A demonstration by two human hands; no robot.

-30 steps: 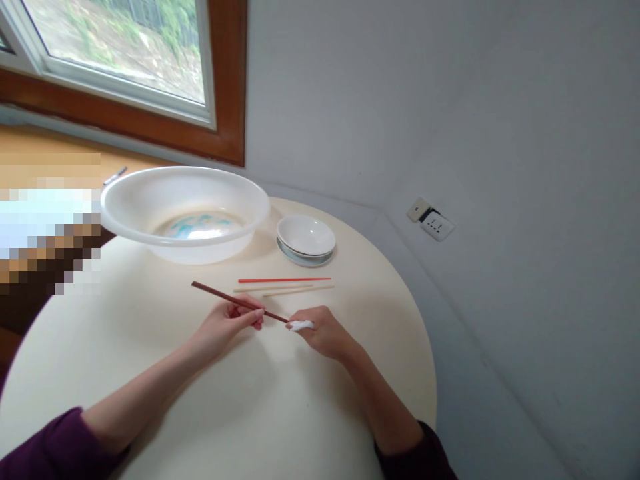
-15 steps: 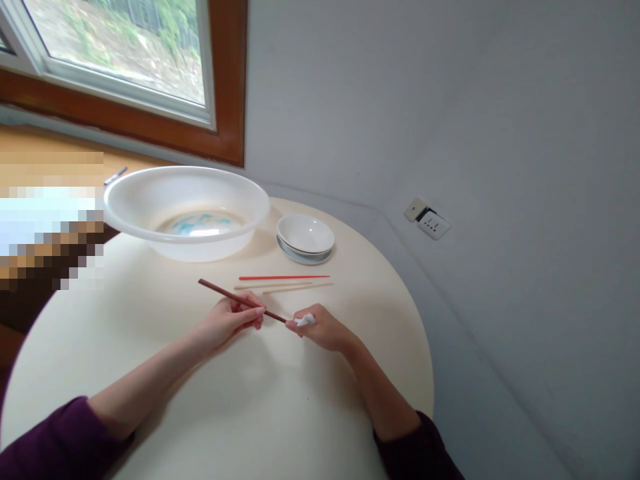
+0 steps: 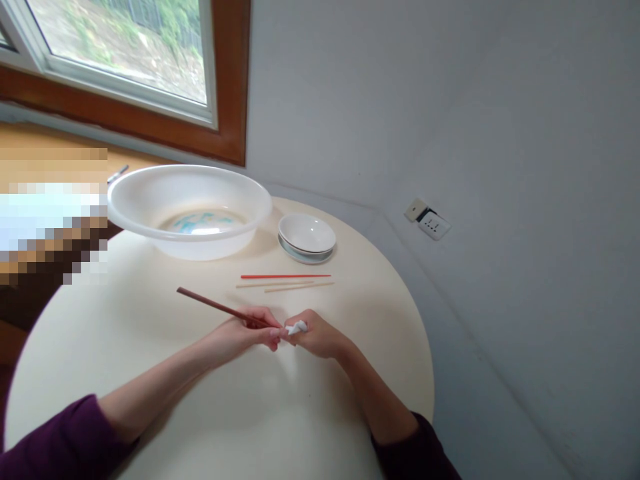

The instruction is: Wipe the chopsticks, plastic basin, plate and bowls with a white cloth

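Note:
My left hand (image 3: pixel 260 331) is closed around a dark brown chopstick (image 3: pixel 210 303), whose thicker end points up to the left. My right hand (image 3: pixel 320 335) pinches a crumpled white tissue (image 3: pixel 297 327) close to the chopstick's other end. That end is hidden by my fingers, so I cannot tell whether the tissue wraps it. The two hands meet at the fingertips, just above the table. Beyond them lie a red chopstick (image 3: pixel 285 276) and two pale wooden chopsticks (image 3: pixel 273 285), roughly side by side.
A large white plastic basin (image 3: pixel 187 247) with a blue pattern on its bottom stands at the back left of the round cream table (image 3: pixel 240 413). Stacked white dishes (image 3: pixel 307 233) sit right of it. The wall (image 3: pixel 475 300) runs along the table's right side.
My left hand has slid right and slightly down until it meets my right hand. The brown chopstick has shifted left and down, with more of it showing left of my hand.

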